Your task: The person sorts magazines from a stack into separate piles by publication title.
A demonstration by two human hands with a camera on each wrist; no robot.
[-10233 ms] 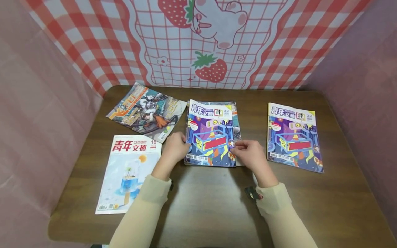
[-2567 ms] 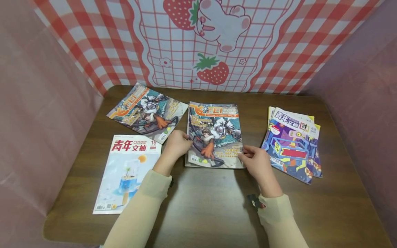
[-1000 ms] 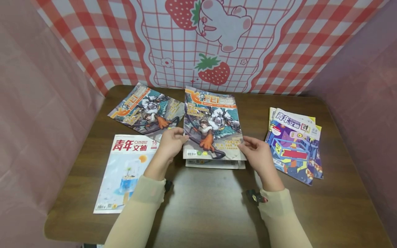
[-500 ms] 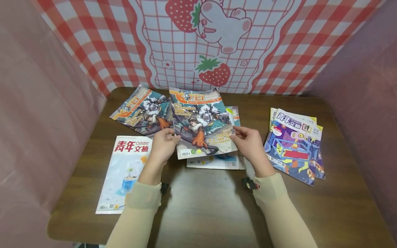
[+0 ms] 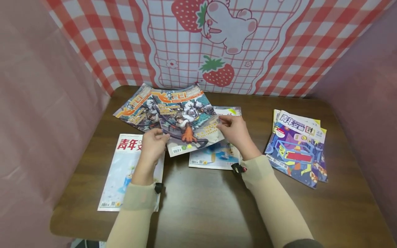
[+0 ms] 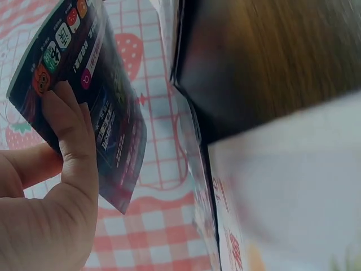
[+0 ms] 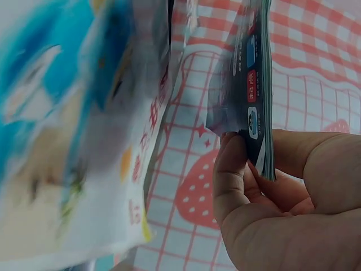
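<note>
Both hands hold a FEI comic magazine point(image 5: 186, 117) raised and tilted above the table. My left hand point(image 5: 152, 146) pinches its lower left edge; my right hand point(image 5: 236, 132) pinches the right edge between thumb and fingers. In the left wrist view the magazine's dark back cover point(image 6: 107, 121) faces the camera, and the right wrist view shows its page edges point(image 7: 268, 96). Behind it, partly hidden, lies another FEI magazine point(image 5: 133, 108) on the table. Below the right hand lies a white magazine with a blue picture point(image 5: 201, 158), on top of another partly covered magazine.
A white magazine with red title characters point(image 5: 116, 172) lies at the left, partly under the left forearm. Overlapping purple magazines point(image 5: 294, 151) lie at the right of the wooden table point(image 5: 201, 206). A red checked cloth point(image 5: 285, 69) hangs behind the table, with curtains at both sides.
Earlier, a purple magazine went from the middle pile to the right. Since then both hands have lifted the FEI magazine off the middle pile and moved it left, uncovering the white magazine.
</note>
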